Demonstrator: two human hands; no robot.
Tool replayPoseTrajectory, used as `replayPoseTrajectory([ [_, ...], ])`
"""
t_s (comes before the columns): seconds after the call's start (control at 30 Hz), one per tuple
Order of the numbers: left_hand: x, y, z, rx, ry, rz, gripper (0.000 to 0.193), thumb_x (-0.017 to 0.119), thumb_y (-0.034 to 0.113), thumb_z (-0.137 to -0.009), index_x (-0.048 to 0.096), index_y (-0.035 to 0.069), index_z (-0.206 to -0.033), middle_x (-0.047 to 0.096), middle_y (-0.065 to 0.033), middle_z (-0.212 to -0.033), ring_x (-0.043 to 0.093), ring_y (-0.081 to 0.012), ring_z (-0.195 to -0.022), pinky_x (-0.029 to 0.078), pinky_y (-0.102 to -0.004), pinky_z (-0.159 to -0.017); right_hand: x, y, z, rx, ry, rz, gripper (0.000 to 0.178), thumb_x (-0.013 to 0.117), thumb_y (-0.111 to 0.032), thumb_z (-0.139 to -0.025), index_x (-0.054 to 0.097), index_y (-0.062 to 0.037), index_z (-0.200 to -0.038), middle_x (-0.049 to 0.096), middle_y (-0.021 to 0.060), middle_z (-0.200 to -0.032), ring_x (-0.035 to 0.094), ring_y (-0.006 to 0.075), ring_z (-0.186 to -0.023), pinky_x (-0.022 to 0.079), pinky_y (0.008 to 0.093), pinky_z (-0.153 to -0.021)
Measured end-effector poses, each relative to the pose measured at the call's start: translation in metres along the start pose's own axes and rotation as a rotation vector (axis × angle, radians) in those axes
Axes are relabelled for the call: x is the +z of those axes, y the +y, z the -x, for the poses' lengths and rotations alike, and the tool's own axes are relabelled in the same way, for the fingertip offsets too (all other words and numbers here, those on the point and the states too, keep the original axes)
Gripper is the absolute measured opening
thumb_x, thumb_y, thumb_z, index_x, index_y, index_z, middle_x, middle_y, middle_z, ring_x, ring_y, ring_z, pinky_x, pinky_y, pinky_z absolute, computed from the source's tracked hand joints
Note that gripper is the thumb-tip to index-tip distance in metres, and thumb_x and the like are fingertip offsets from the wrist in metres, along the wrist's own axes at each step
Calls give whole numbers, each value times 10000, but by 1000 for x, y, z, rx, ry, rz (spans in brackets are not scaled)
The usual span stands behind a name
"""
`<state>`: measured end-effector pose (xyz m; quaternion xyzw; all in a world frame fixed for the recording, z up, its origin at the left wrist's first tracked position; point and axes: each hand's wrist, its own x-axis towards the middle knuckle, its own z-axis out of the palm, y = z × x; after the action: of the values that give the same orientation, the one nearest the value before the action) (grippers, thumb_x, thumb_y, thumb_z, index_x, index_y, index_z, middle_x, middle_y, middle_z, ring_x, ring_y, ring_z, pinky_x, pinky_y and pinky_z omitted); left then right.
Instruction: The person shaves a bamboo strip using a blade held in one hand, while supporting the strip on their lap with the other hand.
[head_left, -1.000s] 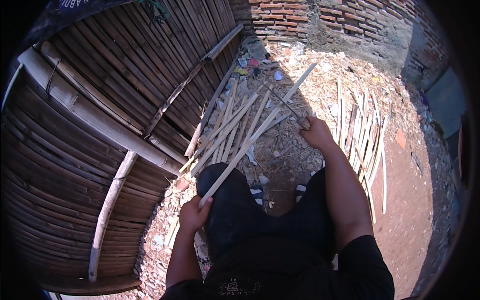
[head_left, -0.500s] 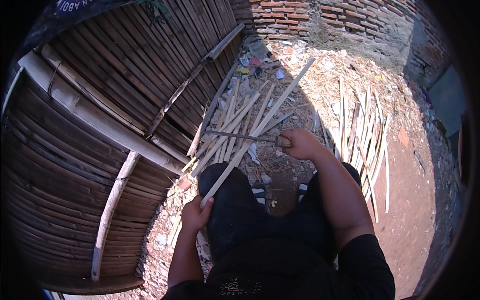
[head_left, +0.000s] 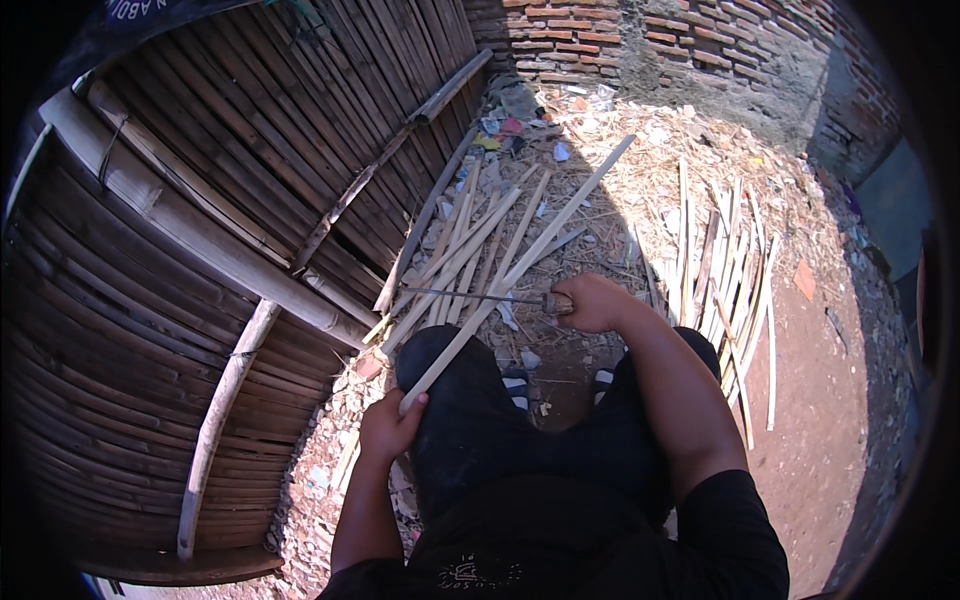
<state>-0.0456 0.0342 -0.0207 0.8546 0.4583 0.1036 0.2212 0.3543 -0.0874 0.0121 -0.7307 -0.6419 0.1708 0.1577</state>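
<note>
My left hand [head_left: 388,428] is closed around the near end of a long pale bamboo strip [head_left: 565,217], beside my left knee. The strip slants up and away to the right, its far end over the litter-strewn ground. In my right hand [head_left: 594,303] is the wooden handle of a long-bladed knife [head_left: 525,299]. Its thin dark blade points left and crosses the strip about midway, in front of my knees. The blade is seen nearly edge-on.
Several loose bamboo strips [head_left: 465,235] lie beyond my left knee, and another pile [head_left: 742,270] lies to the right. A slatted bamboo wall [head_left: 250,130] stands close on the left. At the back is a brick wall [head_left: 560,40]. Shavings [head_left: 640,150] cover the ground.
My right hand has drawn the knife a little nearer along the bamboo strip. The strip's far end has dipped slightly; my left hand keeps its grip.
</note>
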Motion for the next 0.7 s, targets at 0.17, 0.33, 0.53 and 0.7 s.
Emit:
replayPoseTrajectory([
  [0.17, 0, -3, 2, -28, -8, 28, 555, 629, 555, -979, 622, 14, -854, 662, -236, -712, 689, -442, -726, 514, -512, -654, -7, -26, 0, -34, -71, 17, 429, 800, -349, -829, 705, -97, -1163, 726, 205, -1052, 687, 415, -1038, 542, 516, -894],
  [0.33, 0, -2, 1, 5, 14, 27, 544, 635, 546, -979, 625, 17, -854, 663, -232, -710, 691, -438, -725, 517, -509, -657, -14, 22, 4, 211, 247, -37, 453, 796, -349, -848, 696, -87, -1204, 730, 208, -1095, 687, 412, -1060, 534, 510, -927],
  [0.53, 0, -2, 1, -1, -3, 52, 549, 636, 546, -979, 621, 14, -846, 665, -235, -715, 690, -444, -726, 519, -510, -660, -22, 42, 6, 449, 405, -308, 518, 797, -325, -855, 673, -50, -1277, 716, 260, -1156, 681, 414, -1112, 522, 488, -975],
  [0.7, 1, -2, 0, 7, -1, 58, 554, 639, 548, -976, 618, 12, -838, 663, -243, -717, 687, -449, -727, 517, -513, -660, 1, 41, 0, 152, 213, -185, 508, 802, -321, -832, 686, -49, -1246, 720, 252, -1133, 683, 423, -1092, 525, 497, -956],
])
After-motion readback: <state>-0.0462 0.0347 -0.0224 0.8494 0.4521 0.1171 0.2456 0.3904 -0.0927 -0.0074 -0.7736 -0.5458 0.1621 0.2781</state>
